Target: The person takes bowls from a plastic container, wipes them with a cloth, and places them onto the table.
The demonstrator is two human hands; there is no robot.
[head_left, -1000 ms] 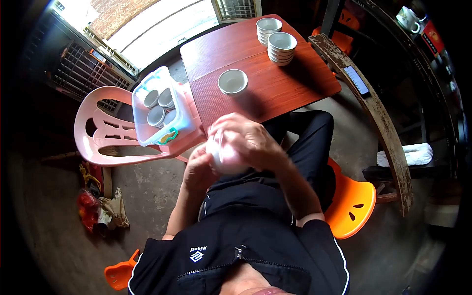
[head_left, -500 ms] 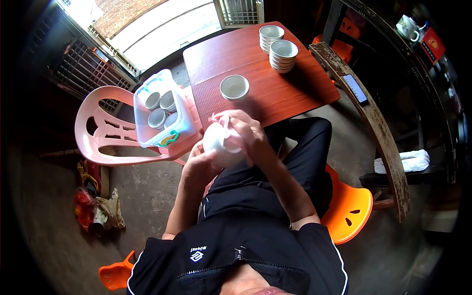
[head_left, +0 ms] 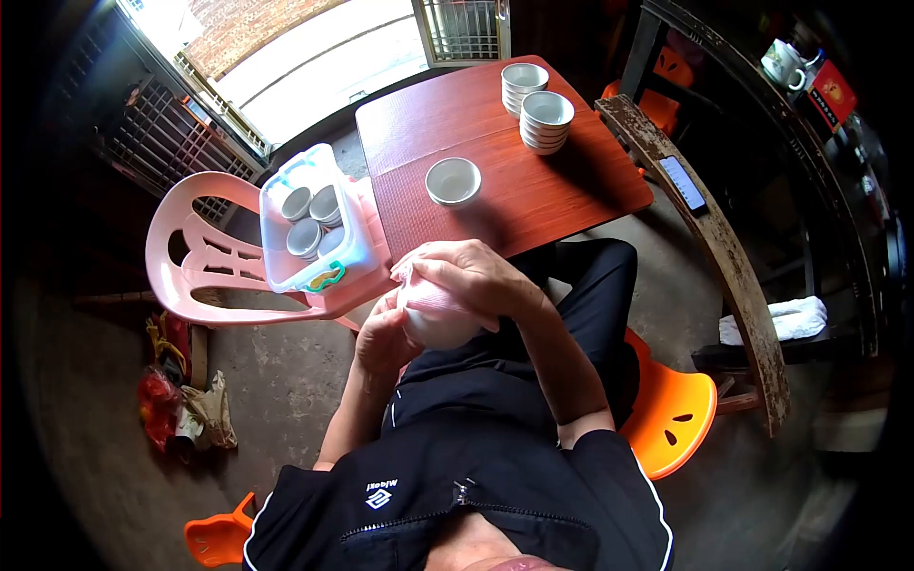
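A white bowl (head_left: 440, 330) is held above my lap, just off the near edge of the table. My left hand (head_left: 381, 335) grips it from the left side, thumb near the rim. Over its upper side, my right hand (head_left: 468, 273) is closed on a pink cloth (head_left: 430, 294) and presses it to the bowl. The fingertips of both hands come close together at the cloth's left end. A single bowl (head_left: 453, 182) stands upright on the table beyond my hands.
The red-brown table (head_left: 409, 124) carries two bowl stacks (head_left: 546, 124) at its far right. A clear plastic bin (head_left: 276, 249) with several bowls sits on a pink chair (head_left: 176, 276) at left. A worn wooden bench (head_left: 728, 247) with a phone (head_left: 683, 183) stands at right.
My right hand has shifted slightly left and down, drawing the pink cloth over the bowl's upper side. The bowl has turned and sits a little lower.
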